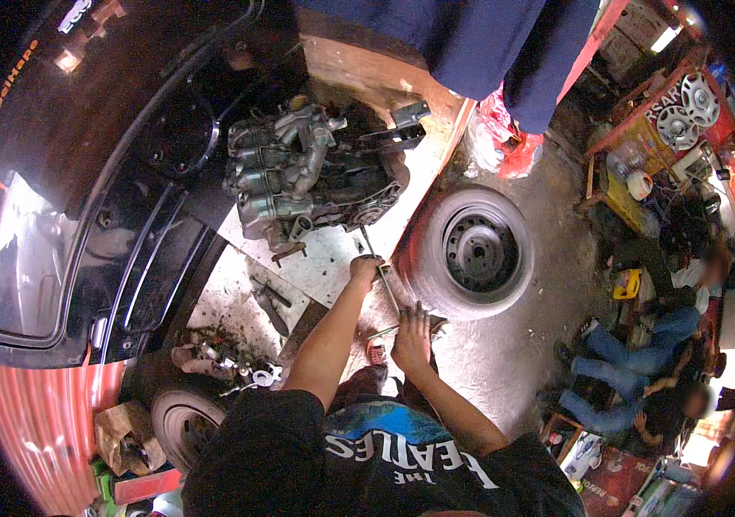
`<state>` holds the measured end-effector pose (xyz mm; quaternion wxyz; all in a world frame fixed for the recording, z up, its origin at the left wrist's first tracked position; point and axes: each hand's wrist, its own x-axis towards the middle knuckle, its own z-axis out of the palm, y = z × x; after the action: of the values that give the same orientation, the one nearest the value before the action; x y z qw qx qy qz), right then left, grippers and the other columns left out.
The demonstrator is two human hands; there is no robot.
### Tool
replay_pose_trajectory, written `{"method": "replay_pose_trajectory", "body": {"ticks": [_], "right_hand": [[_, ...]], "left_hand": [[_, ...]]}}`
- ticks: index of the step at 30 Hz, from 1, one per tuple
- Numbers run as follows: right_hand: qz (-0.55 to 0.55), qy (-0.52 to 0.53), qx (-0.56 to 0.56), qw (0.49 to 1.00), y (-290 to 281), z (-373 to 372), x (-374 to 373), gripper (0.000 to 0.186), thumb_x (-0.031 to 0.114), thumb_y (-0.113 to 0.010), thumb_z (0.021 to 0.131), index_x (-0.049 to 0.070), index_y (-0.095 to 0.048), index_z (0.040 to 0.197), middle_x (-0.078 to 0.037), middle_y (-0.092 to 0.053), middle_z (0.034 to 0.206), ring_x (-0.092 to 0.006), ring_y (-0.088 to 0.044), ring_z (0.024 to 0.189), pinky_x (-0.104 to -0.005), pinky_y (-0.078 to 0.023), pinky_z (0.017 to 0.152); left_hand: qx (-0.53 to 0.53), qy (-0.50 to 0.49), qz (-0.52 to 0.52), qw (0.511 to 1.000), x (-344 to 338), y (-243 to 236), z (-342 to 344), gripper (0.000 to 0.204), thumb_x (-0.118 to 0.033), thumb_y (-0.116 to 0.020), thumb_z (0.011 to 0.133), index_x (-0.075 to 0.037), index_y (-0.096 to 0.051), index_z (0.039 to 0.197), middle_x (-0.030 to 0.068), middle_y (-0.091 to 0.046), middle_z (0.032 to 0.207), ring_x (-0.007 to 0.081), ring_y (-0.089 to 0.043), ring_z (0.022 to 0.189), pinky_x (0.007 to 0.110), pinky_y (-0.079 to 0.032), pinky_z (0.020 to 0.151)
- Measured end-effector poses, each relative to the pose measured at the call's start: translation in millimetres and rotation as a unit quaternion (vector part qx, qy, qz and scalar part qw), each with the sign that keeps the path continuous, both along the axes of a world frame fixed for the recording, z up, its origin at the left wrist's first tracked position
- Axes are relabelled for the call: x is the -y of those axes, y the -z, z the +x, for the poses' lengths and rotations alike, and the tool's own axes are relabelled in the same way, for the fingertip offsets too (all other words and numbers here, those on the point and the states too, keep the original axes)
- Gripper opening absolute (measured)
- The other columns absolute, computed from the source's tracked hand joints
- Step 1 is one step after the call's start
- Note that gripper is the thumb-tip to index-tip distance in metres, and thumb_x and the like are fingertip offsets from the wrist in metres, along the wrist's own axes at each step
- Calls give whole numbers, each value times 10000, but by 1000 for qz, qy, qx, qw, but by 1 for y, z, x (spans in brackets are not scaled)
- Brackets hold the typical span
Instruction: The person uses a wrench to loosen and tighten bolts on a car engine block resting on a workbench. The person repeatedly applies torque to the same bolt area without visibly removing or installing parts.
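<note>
Left hand [365,269] clenched around a long metal rod [382,274], steadying it upright, while right hand [411,334] fingers grasp its lower end, beside an engine block [307,177] resting on the counter [333,258].

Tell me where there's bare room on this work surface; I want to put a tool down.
Free: the pale board patch between the grey metal engine assembly and the left hand. Crowded: the lower board strip with dark tools and the heap of small metal parts. The right hand rests beside the black tyre.
</note>
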<state>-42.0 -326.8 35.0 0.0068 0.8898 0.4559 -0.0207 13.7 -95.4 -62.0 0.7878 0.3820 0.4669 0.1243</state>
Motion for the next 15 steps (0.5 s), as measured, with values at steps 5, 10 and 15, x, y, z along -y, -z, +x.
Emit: {"method": "replay_pose_trajectory", "body": {"ticks": [5,10,15], "right_hand": [[24,104,-186,977,6,19,-34,445,269,-601,831,46,-523,1207,-220,-468,1309,-385,-445,1239,-529,-322,1053],[522,253,-534,616,32,28,-33,346,372,-488,932,64,-588,1053,-139,-566,748,-240,-538,611,-387,-450,614],[474,422,-772,32,47,39,-34,542,524,-407,947,8,-564,1003,-134,-529,689,-206,-422,494,-335,-411,548]], "left_hand": [[-49,10,54,997,4,19,10,137,-70,-710,731,34,-683,817,129,-682,799,239,-645,646,345,-516,591],[-7,9,-11,1000,-4,2,1,124,-19,-661,765,61,-664,860,157,-674,812,259,-667,653,370,-568,589],[-15,48,1,999,-12,-20,-2,231,7,-598,825,98,-574,1035,199,-644,949,347,-698,776,387,-620,674]]}}
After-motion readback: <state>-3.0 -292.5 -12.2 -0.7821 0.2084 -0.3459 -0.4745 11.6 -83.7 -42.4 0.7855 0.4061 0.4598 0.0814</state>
